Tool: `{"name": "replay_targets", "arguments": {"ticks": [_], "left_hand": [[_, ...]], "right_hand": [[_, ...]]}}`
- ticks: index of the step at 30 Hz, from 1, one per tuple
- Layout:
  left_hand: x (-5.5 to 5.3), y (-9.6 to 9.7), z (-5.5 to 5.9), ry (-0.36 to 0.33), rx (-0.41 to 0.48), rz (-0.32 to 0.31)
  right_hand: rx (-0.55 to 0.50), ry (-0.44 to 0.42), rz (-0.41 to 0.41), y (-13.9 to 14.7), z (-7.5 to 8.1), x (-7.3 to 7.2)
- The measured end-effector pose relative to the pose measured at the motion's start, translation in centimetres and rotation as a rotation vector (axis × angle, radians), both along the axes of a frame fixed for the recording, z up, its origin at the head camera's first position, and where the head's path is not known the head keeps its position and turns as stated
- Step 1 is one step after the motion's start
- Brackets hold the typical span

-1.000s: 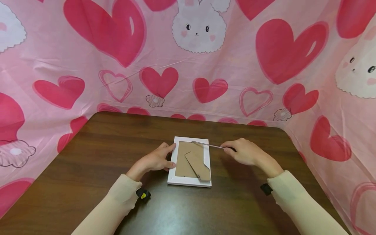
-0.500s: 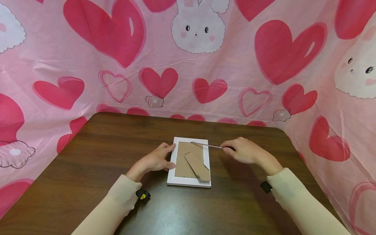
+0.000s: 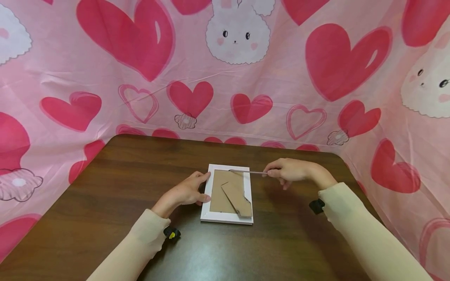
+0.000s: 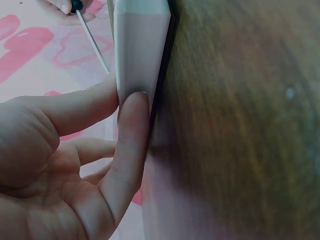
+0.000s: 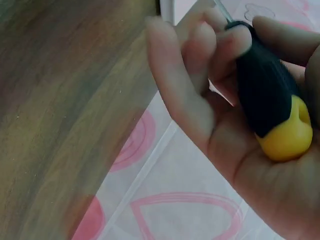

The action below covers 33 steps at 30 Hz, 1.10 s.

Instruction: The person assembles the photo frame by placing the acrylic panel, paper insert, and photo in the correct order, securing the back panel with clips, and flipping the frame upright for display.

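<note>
A white picture frame (image 3: 247,183) lies face down on the table, its brown backing board (image 3: 218,195) and slanted easel leg (image 3: 238,195) showing. At its left edge, my left hand (image 3: 188,190) holds it, the thumb and a finger against the white side wall (image 4: 142,55). My right hand (image 3: 290,170) holds a screwdriver (image 5: 265,80) with a black handle and a yellow end, to the right of the frame. The thin shank (image 3: 251,172) reaches over the frame, its tip at the backing board's far edge. The right hand's outer fingers (image 5: 167,70) stand away from the handle.
The dark wooden table (image 3: 158,156) spreads around the frame. A pink cloth with hearts and rabbits (image 3: 218,82) hangs behind the table and along both sides. Each sleeve carries a dark wrist strap piece (image 3: 171,233).
My right hand has lifted and turned slightly, its outer fingers now hanging lower. The screwdriver shank lies more level while its tip stays put. The left hand and picture frame have not moved.
</note>
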<state>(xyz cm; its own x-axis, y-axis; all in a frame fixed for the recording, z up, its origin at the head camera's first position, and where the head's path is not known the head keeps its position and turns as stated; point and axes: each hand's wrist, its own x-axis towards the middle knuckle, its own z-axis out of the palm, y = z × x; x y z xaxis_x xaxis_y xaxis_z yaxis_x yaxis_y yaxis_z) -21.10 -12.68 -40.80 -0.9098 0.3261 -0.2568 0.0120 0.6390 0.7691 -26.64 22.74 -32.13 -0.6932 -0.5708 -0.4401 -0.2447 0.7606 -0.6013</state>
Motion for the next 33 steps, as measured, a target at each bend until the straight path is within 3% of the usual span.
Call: {"name": "replay_targets", "arguments": {"ticks": [3,6,15,21,30,33], "left_hand": [[0.1,0.0,0.0,-0.006,0.012,0.005],[0.1,0.0,-0.1,-0.002,0.015,0.005],[0.0,0.0,-0.4,0.003,0.016,-0.003],[0.0,0.0,-0.4,0.013,0.009,-0.013],[0.1,0.0,-0.1,0.029,-0.022,-0.020],[0.1,0.0,0.0,0.027,-0.025,-0.020]], "right_hand": [[-0.045,-0.132,-0.049,0.1,0.0,-0.3],[-0.057,-0.194,-0.066,0.2,-0.2,-0.6],[-0.056,-0.112,-0.028,0.6,-1.0,-1.4],[-0.022,-0.119,-0.042,0.3,-0.4,-0.8],[0.045,0.031,0.005,-1.0,0.5,0.2],[0.024,-0.003,-0.028,-1.2,0.7,0.2]]}}
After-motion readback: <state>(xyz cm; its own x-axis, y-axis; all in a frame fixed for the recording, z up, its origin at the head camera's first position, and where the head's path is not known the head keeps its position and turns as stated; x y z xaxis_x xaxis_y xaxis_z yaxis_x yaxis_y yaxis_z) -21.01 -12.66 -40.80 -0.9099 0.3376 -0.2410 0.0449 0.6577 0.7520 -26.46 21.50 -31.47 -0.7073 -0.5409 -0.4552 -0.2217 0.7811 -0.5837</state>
